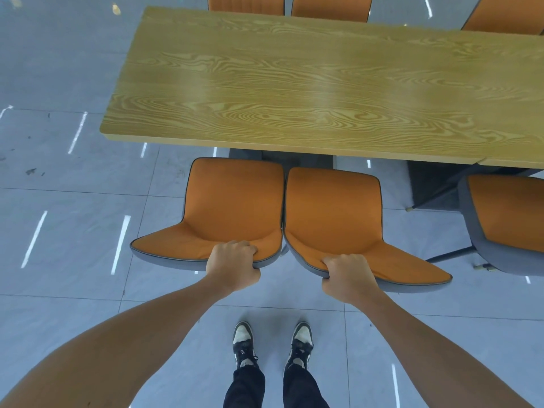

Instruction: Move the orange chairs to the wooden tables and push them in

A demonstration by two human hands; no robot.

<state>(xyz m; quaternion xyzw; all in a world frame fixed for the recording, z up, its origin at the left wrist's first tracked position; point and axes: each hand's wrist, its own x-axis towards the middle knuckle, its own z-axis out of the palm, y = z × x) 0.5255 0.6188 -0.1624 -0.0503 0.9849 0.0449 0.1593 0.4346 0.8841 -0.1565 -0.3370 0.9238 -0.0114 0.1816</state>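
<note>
Two orange chairs with grey shells stand side by side, touching, at the near edge of the wooden table (294,83). My left hand (234,265) grips the top of the backrest of the left orange chair (232,204). My right hand (347,276) grips the backrest top of the right orange chair (332,210). The front edges of both seats lie just at the table's near edge, and their legs are hidden beneath the seats.
Another orange chair (509,219) stands at the right, its front under the table. Three more orange chair backs (331,7) show along the table's far side. My feet (272,343) stand on the grey tiled floor (59,201) behind the chairs.
</note>
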